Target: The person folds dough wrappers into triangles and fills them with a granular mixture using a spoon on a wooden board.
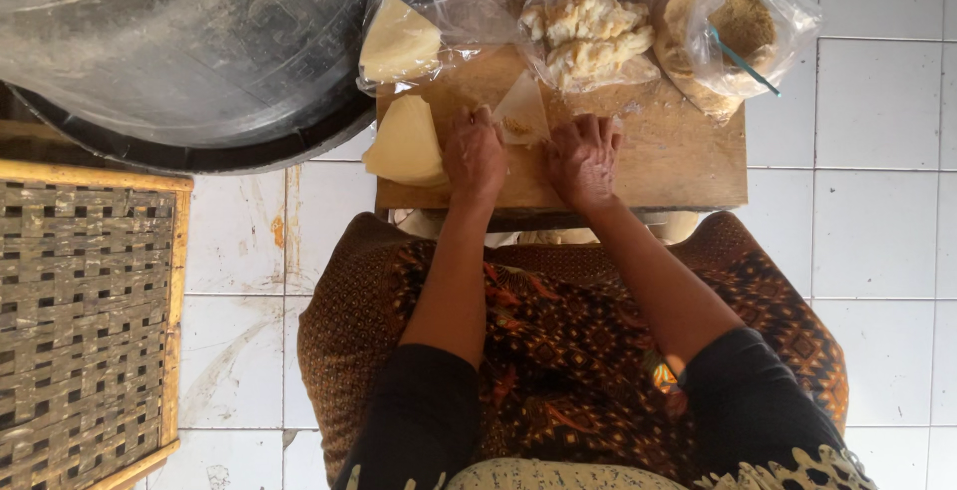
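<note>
Nearest, both forearms reaching forward over a patterned brown skirt [558, 340] to a low wooden bench [678, 166] on the white tiled floor [877, 251]; left hand [473, 156] and right hand [581, 159] palm-down, fingers curled, pinching and folding one pale triangular wrapper [520, 111] with a dab of filling on it, flat on the bench between the fingertips. Judged early in the work: one wrapper half-folded, a stack of unfilled wrappers [404, 141] just left of the left hand, no finished pieces visible. Farther off, more wrappers in a clear bag [404, 36], a bag of pale lumpy filling [588, 36], a bag of brown crumbly stuff [738, 36], a big metal basin [189, 51] and a woven tray [85, 321] to the left.
</note>
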